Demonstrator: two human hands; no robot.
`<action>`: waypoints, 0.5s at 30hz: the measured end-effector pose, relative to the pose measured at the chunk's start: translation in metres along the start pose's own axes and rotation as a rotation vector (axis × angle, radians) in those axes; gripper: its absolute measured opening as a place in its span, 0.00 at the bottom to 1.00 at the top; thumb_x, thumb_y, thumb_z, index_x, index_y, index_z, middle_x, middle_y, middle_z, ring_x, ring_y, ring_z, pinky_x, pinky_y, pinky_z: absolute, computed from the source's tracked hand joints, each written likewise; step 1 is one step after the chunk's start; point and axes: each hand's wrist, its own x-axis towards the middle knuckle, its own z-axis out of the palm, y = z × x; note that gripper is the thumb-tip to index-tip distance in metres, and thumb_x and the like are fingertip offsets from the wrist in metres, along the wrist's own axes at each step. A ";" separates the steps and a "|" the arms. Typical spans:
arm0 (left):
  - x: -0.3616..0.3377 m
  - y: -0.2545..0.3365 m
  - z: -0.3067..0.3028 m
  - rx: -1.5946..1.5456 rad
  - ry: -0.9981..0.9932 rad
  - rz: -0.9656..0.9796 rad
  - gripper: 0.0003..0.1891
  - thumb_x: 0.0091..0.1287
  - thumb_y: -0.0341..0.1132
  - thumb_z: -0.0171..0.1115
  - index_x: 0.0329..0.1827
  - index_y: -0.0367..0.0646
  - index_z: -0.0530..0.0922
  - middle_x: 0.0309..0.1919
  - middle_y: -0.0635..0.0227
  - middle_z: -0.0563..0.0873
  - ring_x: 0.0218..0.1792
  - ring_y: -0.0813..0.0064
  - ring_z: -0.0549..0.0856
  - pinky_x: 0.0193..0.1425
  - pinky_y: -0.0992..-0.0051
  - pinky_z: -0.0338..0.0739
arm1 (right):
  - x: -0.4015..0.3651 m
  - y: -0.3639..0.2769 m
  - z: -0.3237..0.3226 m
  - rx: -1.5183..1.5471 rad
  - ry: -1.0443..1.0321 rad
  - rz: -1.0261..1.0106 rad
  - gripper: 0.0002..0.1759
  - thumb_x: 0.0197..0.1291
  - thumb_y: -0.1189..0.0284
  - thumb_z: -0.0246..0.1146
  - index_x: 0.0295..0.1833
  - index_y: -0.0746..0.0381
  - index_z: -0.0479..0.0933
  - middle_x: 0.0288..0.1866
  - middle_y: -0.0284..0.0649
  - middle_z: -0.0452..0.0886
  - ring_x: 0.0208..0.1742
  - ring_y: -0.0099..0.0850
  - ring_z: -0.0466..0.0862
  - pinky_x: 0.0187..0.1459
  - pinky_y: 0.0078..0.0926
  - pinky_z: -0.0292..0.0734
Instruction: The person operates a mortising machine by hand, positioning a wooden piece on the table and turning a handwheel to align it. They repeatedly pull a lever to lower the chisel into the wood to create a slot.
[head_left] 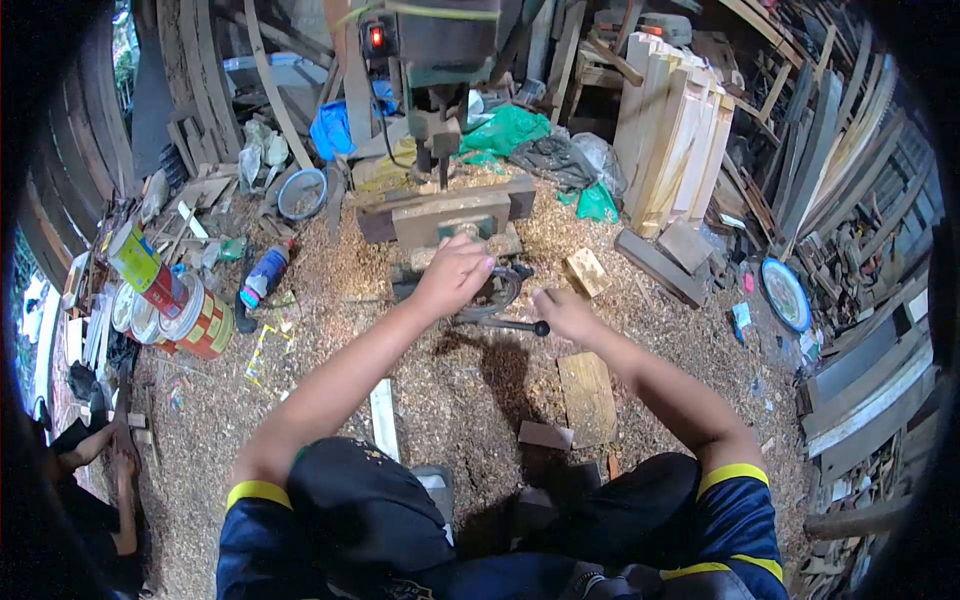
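Both hands [455, 272] [563, 312] outstretched — seemingly curled.

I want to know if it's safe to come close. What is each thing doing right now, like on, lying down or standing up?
Machine light: glowing red.
Wood block: lying flat under the drill.
Left hand: resting just below the wood block.
Right hand: beside the lever, grip unclear.
Planks: standing upright, leaning together.
Cans: tipped on their sides.
Blue bottle: lying down.
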 end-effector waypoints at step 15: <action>0.000 0.001 -0.003 -0.018 -0.004 0.017 0.16 0.82 0.38 0.56 0.34 0.40 0.77 0.33 0.61 0.77 0.44 0.55 0.77 0.52 0.56 0.67 | 0.078 -0.312 -0.377 1.251 0.528 -0.996 0.30 0.83 0.42 0.53 0.45 0.60 0.81 0.30 0.35 0.82 0.33 0.33 0.84 0.44 0.37 0.82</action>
